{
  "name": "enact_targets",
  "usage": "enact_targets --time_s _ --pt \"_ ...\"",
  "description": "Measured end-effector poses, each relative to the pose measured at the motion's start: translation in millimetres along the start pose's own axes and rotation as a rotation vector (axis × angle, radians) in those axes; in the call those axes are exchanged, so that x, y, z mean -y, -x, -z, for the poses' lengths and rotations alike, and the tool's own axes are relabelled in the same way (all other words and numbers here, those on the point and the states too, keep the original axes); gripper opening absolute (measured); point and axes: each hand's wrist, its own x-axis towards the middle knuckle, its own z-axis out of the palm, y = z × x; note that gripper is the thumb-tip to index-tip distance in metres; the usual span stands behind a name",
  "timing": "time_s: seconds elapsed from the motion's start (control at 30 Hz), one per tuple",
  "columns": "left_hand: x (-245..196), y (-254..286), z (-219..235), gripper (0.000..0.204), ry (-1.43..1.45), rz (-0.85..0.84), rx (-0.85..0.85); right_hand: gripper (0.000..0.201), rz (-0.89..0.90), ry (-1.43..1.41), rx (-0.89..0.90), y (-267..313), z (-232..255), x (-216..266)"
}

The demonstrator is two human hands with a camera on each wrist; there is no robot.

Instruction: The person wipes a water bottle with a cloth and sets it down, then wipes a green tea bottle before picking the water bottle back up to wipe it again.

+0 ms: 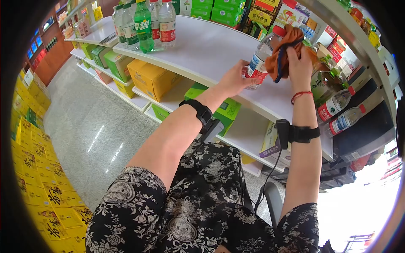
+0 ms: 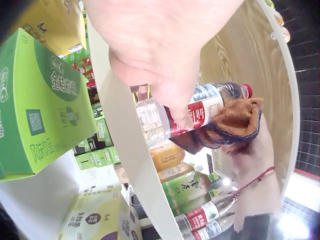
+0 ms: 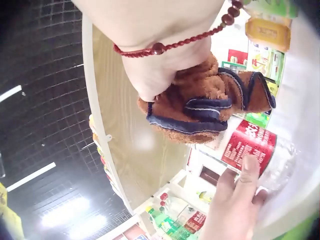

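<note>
My left hand (image 1: 234, 80) grips a clear water bottle (image 1: 258, 63) round its lower part, thumb across the red label. The bottle has a red cap and tilts over the white shelf. My right hand (image 1: 300, 63) holds a bunched brown cloth (image 1: 283, 52) with dark blue edging against the upper part of the bottle. In the right wrist view the cloth (image 3: 195, 102) covers the bottle's top, while the label and base stay visible. The left wrist view shows the red cap (image 2: 247, 90) beyond the cloth.
Several bottles, one a green Sprite (image 1: 144, 29), stand at the shelf's left part. More bottles (image 1: 345, 120) are on the right. Boxes, one yellow (image 1: 151, 78), fill the lower shelf (image 1: 179, 90). Stacked yellow cartons (image 1: 46, 177) line the floor at left.
</note>
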Motion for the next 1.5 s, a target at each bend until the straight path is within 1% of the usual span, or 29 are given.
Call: enact_targets --time_s 0.03,0.07,0.1,0.17,0.23,0.3,0.4,0.5,0.53,0.57,0.6,0.67,0.73,0.77,0.8,0.83,0.9,0.93,0.97,1.0,1.07,1.13,1.17,1.23,1.3,1.33,1.37,1.43,1.5 --pt "-4.8 1.3 1.0 0.069 -0.014 0.006 0.009 0.037 0.054 -0.016 -0.034 -2.3 0.1 5.4" --pt "-8.1 1.5 2.2 0.071 -0.028 0.010 0.015 0.037 0.055 -0.017 -0.035 -4.9 -2.0 1.9" --pt "-4.8 -0.7 1.9 0.071 -0.030 0.009 0.014 0.038 0.110 0.031 -0.049 -6.9 -5.9 -5.6" --pt "3.9 -6.0 0.2 0.073 -0.175 -0.019 0.030 0.039 0.167 0.080 -0.061 -1.5 -13.3 -19.9" --pt "0.2 -3.0 1.5 0.075 -0.238 -0.006 0.013 0.038 0.127 0.092 -0.017 14.9 -18.3 -34.2" --pt "-2.5 -0.8 1.5 0.076 -0.297 0.010 0.004 0.039 -0.156 0.068 0.190 32.1 -19.6 -50.0" --pt "-4.1 -1.1 2.2 0.075 -0.287 0.044 0.039 0.039 -0.190 0.071 0.181 66.3 -31.7 -73.7" --pt "-1.4 -0.8 5.0 0.073 -0.233 0.010 0.071 0.039 -0.146 0.149 0.180 69.2 -33.9 -81.9" --pt "0.0 -2.6 5.2 0.072 -0.122 0.025 0.095 0.039 -0.147 0.148 0.178 66.8 -32.8 -82.5" --pt "-0.3 -4.0 5.5 0.071 -0.013 0.037 0.119 0.037 -0.188 0.147 0.202 61.6 -30.8 -78.4" --pt "-0.4 -4.5 5.5 0.071 -0.013 0.035 0.119 0.036 -0.227 0.147 0.226 56.8 -28.4 -73.5" --pt "0.0 -5.4 7.0 0.069 0.124 0.093 0.148 0.035 -0.235 0.074 0.186 48.2 -22.6 -58.8" --pt "1.1 -5.0 6.1 0.070 0.122 0.042 0.146 0.033 -0.245 -0.001 0.154 36.7 -15.1 -39.9" --pt "2.4 -3.9 4.8 0.071 0.121 -0.007 0.153 0.032 -0.222 0.063 0.123 28.3 -9.5 -30.8" --pt "2.6 -3.1 4.3 0.071 0.123 -0.002 0.155 0.030 -0.200 0.128 0.091 21.2 -5.1 -24.8" --pt "2.3 -3.9 3.9 0.071 0.119 -0.022 0.147 0.030 -0.205 0.130 0.091 14.1 -2.5 -21.5" --pt "-4.3 -2.9 4.0 0.071 0.114 -0.042 0.141 0.033 -0.094 0.050 -0.002 2.3 -0.8 -19.1" --pt "-7.7 -0.6 4.3 0.069 -0.048 -0.014 0.106 0.033 -0.097 0.050 -0.002 1.3 -2.8 -19.6" --pt "-10.2 1.4 4.6 0.067 -0.210 0.012 0.072 0.033 0.011 0.049 -0.039 1.9 -6.4 -19.0" --pt "-11.0 2.0 4.5 0.067 -0.211 0.012 0.075 0.033 0.119 0.048 -0.077 3.4 -9.8 -17.8" --pt "-13.1 0.9 5.2 0.066 -0.262 0.052 0.080 0.037 0.178 0.071 -0.088 15.5 -16.8 -25.1" --pt "-4.3 -1.7 4.0 0.066 -0.257 0.041 0.053 0.039 0.048 0.138 -0.026 32.1 -29.6 -54.7" --pt "-0.7 -1.7 2.1 0.067 -0.251 0.031 0.030 0.039 0.044 0.142 -0.027 45.5 -34.2 -65.5" --pt "-2.8 -0.7 1.1 0.066 -0.238 0.043 0.020 0.040 -0.152 0.066 0.103 69.1 -41.6 -78.9" --pt "-7.5 1.1 2.1 0.066 -0.228 0.056 0.007 0.039 -0.142 0.067 0.101 75.3 -40.8 -84.7" --pt "-10.0 1.8 2.7 0.061 -0.268 0.035 0.024 0.038 -0.134 0.064 0.099 76.5 -40.4 -86.8" --pt "-11.9 2.9 3.0 0.056 -0.310 0.014 0.043 0.038 -0.136 0.063 0.098 75.8 -38.3 -82.0" --pt "-3.6 -0.7 3.6 0.059 -0.304 -0.018 0.069 0.036 -0.271 0.005 0.160 66.5 -29.8 -61.8" --pt "-8.5 -3.0 7.1 0.061 -0.299 -0.049 0.082 0.034 -0.226 0.046 0.109 51.7 -22.7 -50.9"
